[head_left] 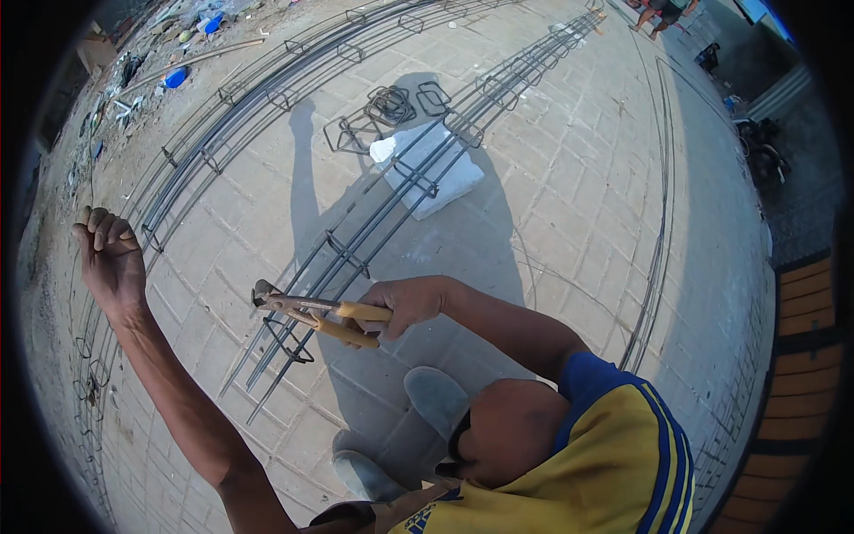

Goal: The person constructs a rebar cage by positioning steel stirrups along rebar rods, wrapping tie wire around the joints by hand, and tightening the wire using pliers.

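My left hand (113, 258) is raised at the far left, away from the bars, its fingers curled in. A thin wire seems to rise from the fingertips, faint against the ground. My right hand (405, 307) grips pincers (298, 307) by their yellow handles. The pincers' rounded head points left, above the near end of a rebar cage (342, 254). Long steel bars run through square stirrups (286, 340) in this cage, which slants away to the far right. A white block (436, 178) lies under the bars.
Loose stirrups (389, 107) lie beside the block. Another long rebar cage (209, 147) curves along the left, near rubble and litter (176, 77). Thin rods (660, 231) lie on the paving at right. My boots (436, 399) are close below the cage. Another person (663, 13) stands far off.
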Action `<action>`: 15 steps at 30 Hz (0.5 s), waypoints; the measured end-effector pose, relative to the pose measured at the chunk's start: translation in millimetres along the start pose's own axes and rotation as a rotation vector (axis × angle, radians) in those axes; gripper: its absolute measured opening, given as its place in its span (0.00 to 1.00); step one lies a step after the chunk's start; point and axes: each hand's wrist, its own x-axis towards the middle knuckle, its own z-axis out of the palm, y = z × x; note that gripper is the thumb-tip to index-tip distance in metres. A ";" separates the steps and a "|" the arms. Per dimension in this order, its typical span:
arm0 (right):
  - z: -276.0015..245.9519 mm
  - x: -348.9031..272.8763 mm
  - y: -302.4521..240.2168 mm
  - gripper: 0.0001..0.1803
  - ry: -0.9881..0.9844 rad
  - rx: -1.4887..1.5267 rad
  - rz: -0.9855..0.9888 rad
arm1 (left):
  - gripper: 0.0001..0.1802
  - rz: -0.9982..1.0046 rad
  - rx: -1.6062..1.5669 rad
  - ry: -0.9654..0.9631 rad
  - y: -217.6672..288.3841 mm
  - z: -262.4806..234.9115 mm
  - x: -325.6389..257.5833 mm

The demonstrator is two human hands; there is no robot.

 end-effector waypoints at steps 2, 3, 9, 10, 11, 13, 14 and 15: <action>-2.2 -27.3 8.4 0.12 -0.137 -0.038 0.119 | 0.15 -0.061 0.234 -0.018 -0.3 21.6 -5.7; -5.8 -43.6 20.3 0.09 -0.178 0.022 0.203 | 0.15 -0.074 0.327 -0.010 -6.2 34.8 -8.7; 0.0 -100.3 51.8 0.34 0.378 -0.656 0.342 | 0.18 -0.185 0.322 -0.018 -74.1 100.5 -41.8; 3.7 -100.1 43.5 0.42 0.661 -0.663 0.280 | 0.19 -0.271 0.242 -0.012 -93.9 110.0 -52.0; 7.6 -91.0 27.3 0.45 0.713 -0.438 0.095 | 0.21 -0.355 0.163 -0.008 -116.5 119.2 -64.9; 5.7 -62.5 -1.2 0.47 0.723 -0.089 -0.322 | 0.22 -0.580 -0.015 0.078 -161.1 135.4 -92.1; 2.4 -52.0 -8.8 0.46 0.684 0.040 -0.545 | 0.23 -0.685 0.074 0.170 -183.8 145.5 -106.1; 5.3 -37.8 -22.0 0.46 0.675 0.044 -0.549 | 0.23 -0.781 0.179 0.269 -198.3 153.4 -119.1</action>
